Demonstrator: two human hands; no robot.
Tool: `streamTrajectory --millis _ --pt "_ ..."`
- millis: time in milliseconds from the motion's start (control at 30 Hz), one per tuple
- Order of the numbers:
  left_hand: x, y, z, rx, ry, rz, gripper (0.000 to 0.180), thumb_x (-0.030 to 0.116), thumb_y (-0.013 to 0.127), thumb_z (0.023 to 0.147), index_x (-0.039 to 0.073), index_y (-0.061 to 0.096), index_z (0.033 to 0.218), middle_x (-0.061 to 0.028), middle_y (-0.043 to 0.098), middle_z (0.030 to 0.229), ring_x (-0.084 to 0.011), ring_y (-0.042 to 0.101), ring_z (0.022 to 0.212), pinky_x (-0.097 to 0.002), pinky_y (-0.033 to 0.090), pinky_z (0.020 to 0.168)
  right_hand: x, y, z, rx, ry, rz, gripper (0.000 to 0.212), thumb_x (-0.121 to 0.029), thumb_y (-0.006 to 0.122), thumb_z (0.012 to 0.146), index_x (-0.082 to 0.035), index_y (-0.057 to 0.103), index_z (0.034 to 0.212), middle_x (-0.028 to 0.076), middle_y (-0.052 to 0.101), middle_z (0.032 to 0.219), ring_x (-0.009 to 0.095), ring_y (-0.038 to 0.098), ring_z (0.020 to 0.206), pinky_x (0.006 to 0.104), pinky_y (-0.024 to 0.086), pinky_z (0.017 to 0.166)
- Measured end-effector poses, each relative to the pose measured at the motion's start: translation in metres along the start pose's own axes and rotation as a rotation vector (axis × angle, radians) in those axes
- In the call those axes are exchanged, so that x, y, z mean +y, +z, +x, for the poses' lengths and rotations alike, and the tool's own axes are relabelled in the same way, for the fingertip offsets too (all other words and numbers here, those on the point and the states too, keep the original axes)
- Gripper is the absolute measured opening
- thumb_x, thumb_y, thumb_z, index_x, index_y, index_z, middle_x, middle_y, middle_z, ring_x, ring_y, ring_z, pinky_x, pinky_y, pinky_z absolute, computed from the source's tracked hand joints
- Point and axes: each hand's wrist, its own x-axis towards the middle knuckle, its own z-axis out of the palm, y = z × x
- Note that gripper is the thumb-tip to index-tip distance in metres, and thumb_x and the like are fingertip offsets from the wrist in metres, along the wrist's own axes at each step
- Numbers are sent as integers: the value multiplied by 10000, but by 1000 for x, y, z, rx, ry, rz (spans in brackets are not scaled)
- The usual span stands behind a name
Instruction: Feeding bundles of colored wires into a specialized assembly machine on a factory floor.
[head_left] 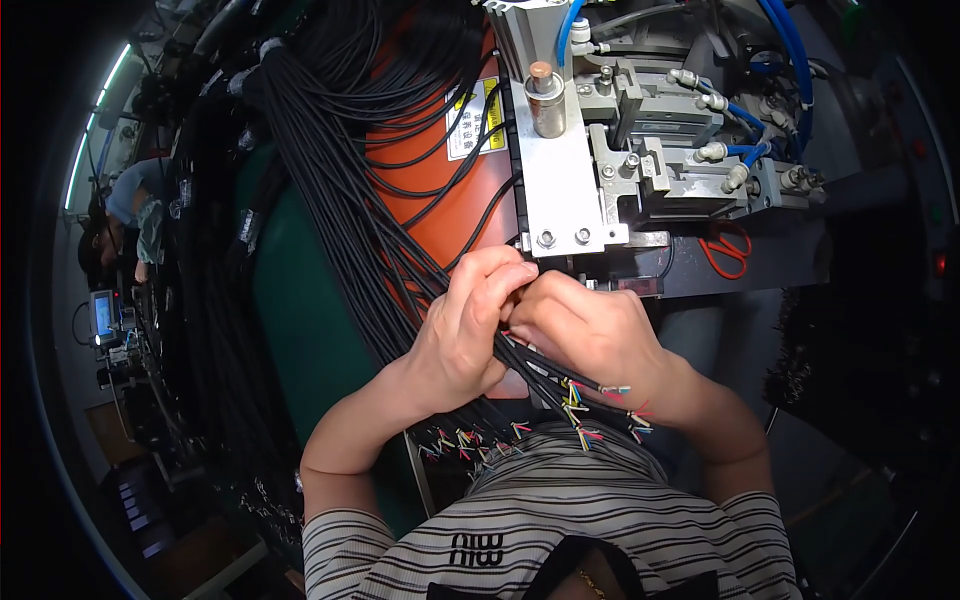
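Both hands meet just below the front edge of the metal fixture plate [567,190]. My left hand [462,330] is closed, with several black cables [540,367] coming out between it and the right hand. Their stripped ends show thin red, yellow, green, blue and white wires [575,400]. My right hand [590,325] is closed too, fingertips pinched near the left fingertips; what lies in that pinch is hidden by the fingers. More cable ends with bared coloured wires [460,440] hang below the left wrist, close to my striped shirt.
A thick bundle of black cables [325,180] runs from the upper left over an orange panel [400,205] bearing a warning label. Pneumatic cylinders [670,125] with blue hoses stand at upper right. Red-handled scissors [727,250] lie on the dark machine ledge. Another person [130,205] is at far left.
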Motion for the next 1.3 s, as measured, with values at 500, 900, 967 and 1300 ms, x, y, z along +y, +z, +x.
streamTrajectory --millis 500,900,967,1300 --pt "5 -9 18 -158 6 -72 264 52 737 766 -10 634 1001 -105 638 787 -269 627 680 -353 446 642 9 -30 -26 211 473 890 233 77 585 887 62 612 1118 133 627 1015 83 594 570 177 404 448" --pt "16 7 21 -186 101 174 358 102 691 779 -35 620 1101 -105 614 809 -239 597 667 -349 427 595 13 -1 -28 465 287 302 58 62 627 879 42 580 903 96 630 902 55 544 566 185 408 470" --pt "18 9 23 -201 130 303 336 62 695 772 -64 605 1070 -107 579 744 -236 573 613 -343 405 541 8 -3 -29 456 398 524 40 53 618 890 47 590 918 101 635 906 60 547 562 186 408 467" --pt "7 8 28 -160 -38 -279 91 61 672 841 7 632 903 -107 616 694 -279 606 580 -365 458 532 11 -33 -27 169 613 1119 148 17 569 931 68 665 1031 122 668 894 101 592 555 195 429 467"
